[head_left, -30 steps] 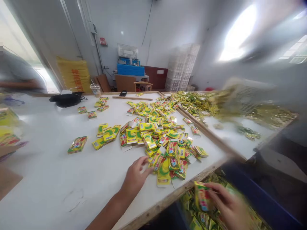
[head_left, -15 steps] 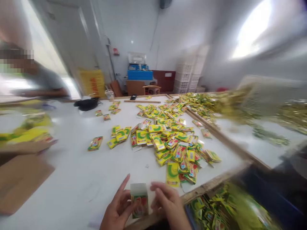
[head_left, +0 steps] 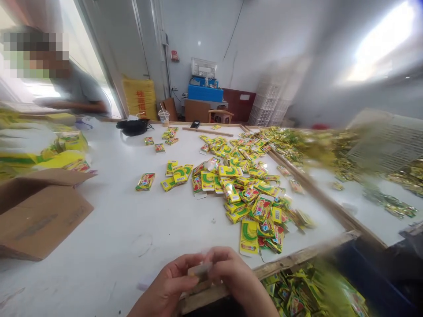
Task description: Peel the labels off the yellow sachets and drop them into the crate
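Observation:
My left hand (head_left: 167, 286) and my right hand (head_left: 236, 278) meet at the near edge of the white table (head_left: 109, 229). Both pinch one small carton (head_left: 200, 270), seen end-on between the fingertips and mostly hidden by them. A heap of flat yellow-and-green cartons and packets (head_left: 241, 189) lies on the table beyond my right hand. One lone packet (head_left: 145, 181) rests left of the heap.
An open cardboard box (head_left: 39, 211) sits at the left. A person in a grey top (head_left: 72, 94) works at the far left. A bin of packets (head_left: 304, 295) is below the table edge at right. A second table (head_left: 357, 202) with packets adjoins.
The view has swung left. The carton, upright between my hands half a second ago, is now tipped so its end faces me. A second ago my hands were apart.

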The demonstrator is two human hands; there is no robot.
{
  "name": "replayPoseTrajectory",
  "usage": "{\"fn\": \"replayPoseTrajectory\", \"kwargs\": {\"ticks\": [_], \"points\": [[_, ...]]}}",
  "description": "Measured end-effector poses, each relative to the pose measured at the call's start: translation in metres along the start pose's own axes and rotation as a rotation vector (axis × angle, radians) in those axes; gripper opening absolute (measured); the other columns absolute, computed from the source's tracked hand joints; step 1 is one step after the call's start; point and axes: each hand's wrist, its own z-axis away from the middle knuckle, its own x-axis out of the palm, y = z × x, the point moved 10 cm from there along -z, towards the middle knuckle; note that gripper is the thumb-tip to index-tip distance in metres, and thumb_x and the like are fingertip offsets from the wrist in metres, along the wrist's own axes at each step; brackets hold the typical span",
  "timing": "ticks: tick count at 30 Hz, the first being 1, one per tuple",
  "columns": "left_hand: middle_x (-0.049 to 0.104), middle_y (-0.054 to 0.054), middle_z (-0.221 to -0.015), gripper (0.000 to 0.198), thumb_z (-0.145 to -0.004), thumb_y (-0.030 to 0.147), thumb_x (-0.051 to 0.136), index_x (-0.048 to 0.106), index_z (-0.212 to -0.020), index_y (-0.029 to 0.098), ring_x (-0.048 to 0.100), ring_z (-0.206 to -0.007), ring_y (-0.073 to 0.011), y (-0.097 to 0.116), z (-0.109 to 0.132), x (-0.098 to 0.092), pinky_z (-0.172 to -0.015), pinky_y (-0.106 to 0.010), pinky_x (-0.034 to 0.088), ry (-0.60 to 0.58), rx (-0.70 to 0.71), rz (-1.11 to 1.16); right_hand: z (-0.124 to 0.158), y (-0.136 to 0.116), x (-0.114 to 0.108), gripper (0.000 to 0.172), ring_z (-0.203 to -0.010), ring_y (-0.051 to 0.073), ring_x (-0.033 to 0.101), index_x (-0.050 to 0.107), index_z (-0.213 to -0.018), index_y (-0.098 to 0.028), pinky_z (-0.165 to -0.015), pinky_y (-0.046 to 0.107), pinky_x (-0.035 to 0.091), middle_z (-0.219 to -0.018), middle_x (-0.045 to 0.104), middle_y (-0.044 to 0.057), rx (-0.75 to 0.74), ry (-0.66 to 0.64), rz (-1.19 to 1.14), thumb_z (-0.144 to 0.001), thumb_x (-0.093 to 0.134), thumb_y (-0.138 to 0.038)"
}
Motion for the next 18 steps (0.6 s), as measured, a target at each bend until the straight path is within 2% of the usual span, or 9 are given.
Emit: {"fn": "replayPoseTrajectory", "kwargs": {"ticks": [2,4,7,9,12,16,18], "points": [[0.073,-0.006,-0.101,0.033,-0.074,0.011,0.064,0.071,-0.106,0.018,0.063,-0.097,-0.0222,0.002,-0.002,-0.001,-0.086,-0.031,0.047,0.005,0.013,-0.056,0.0,-0.008,-0.003,0.009,-0.054,0.01,0.046,0.068,-0.064,-0.016,-0.049,0.02,0.031,-0.057,0.056,-0.003,-0.064,0.117,0.082,-0.062,0.064,-0.008],[0.072,-0.005,-0.102,0.028,-0.078,0.019,0.067,0.071,-0.106,0.021,0.063,-0.099,-0.0215,0.005,-0.004,-0.016,-0.087,-0.03,0.048,0.133,0.077,-0.108,0.003,-0.023,-0.004,0.011,-0.059,0.011,0.05,0.073,-0.071,-0.017,-0.053,0.021,0.037,-0.063,0.059,-0.001,-0.213,0.189,0.186,-0.069,0.064,-0.011],[0.074,-0.004,-0.102,0.032,-0.076,0.038,0.075,0.074,-0.105,0.024,0.063,-0.104,-0.0237,0.014,-0.001,-0.047,-0.09,-0.029,0.05,0.391,0.225,-0.272,0.009,-0.042,0.001,0.016,-0.073,0.016,0.059,0.078,-0.092,-0.021,-0.066,0.026,0.047,-0.083,0.065,0.004,-0.455,0.164,0.33,-0.082,0.065,-0.023],[0.075,-0.004,-0.1,0.033,-0.071,0.042,0.078,0.077,-0.099,0.025,0.065,-0.102,-0.0253,0.023,0.002,-0.054,-0.087,-0.028,0.053,0.461,0.341,-0.438,0.009,-0.042,0.0,0.017,-0.075,0.017,0.062,0.079,-0.094,-0.023,-0.067,0.028,0.049,-0.088,0.067,0.006,-0.494,0.139,0.362,-0.085,0.067,-0.03],[0.075,-0.003,-0.103,0.029,-0.073,0.041,0.076,0.078,-0.097,0.026,0.067,-0.099,-0.0248,0.032,0.005,-0.049,-0.084,-0.026,0.056,0.458,0.482,-0.608,0.003,-0.033,-0.01,0.015,-0.065,0.015,0.063,0.079,-0.087,-0.022,-0.06,0.026,0.051,-0.079,0.066,0.004,-0.414,0.166,0.305,-0.081,0.073,-0.034],[0.074,-0.002,-0.1,0.036,-0.081,0.04,0.07,0.071,-0.115,0.027,0.07,-0.091,-0.0213,0.033,0.003,-0.043,-0.078,-0.025,0.059,0.44,0.481,-0.62,0.0,-0.03,-0.016,0.019,-0.055,0.014,0.061,0.078,-0.088,-0.019,-0.053,0.024,0.05,-0.066,0.064,0.001,-0.367,0.221,0.287,-0.076,0.077,-0.034],[0.074,-0.002,-0.099,0.032,-0.084,0.036,0.067,0.071,-0.115,0.028,0.07,-0.091,-0.0206,0.039,0.002,-0.034,-0.079,-0.025,0.059,0.383,0.53,-0.681,0.001,-0.032,-0.018,0.019,-0.052,0.014,0.061,0.078,-0.086,-0.018,-0.051,0.023,0.05,-0.061,0.064,0.0,-0.377,0.24,0.307,-0.077,0.076,-0.035]]}}
